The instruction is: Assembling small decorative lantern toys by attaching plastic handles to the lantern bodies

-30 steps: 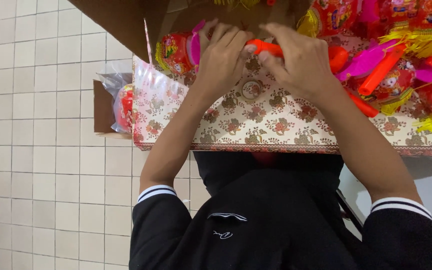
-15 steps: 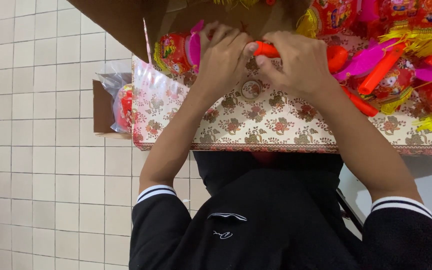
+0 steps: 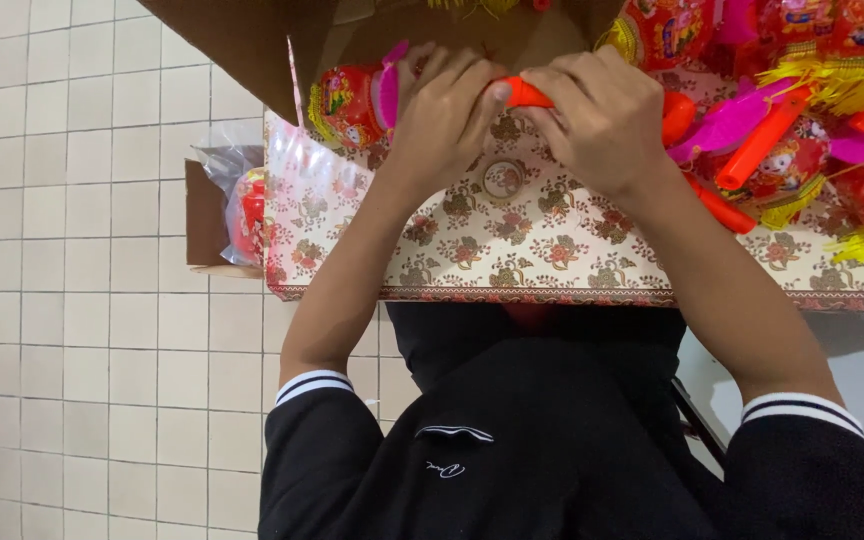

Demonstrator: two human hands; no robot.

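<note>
Both my hands meet over the table's floral cloth (image 3: pixel 552 250). My left hand (image 3: pixel 447 115) and my right hand (image 3: pixel 602 120) are closed on the same orange plastic stick (image 3: pixel 524 93), which shows between the fingers and ends in an orange knob (image 3: pixel 677 115) past my right hand. A red and pink toy lantern (image 3: pixel 352 105) lies just left of my left hand. What hangs from the stick is hidden by my fingers.
An open brown cardboard box (image 3: pixel 252 40) stands at the table's far side. A pile of red and pink lanterns with orange sticks and yellow tassels (image 3: pixel 802 150) fills the right. A bagged box (image 3: pixel 227 215) sits on the tiled floor at left.
My hands have shifted slightly on the orange stick; the fingers have closed tighter around it. Nothing else has moved.
</note>
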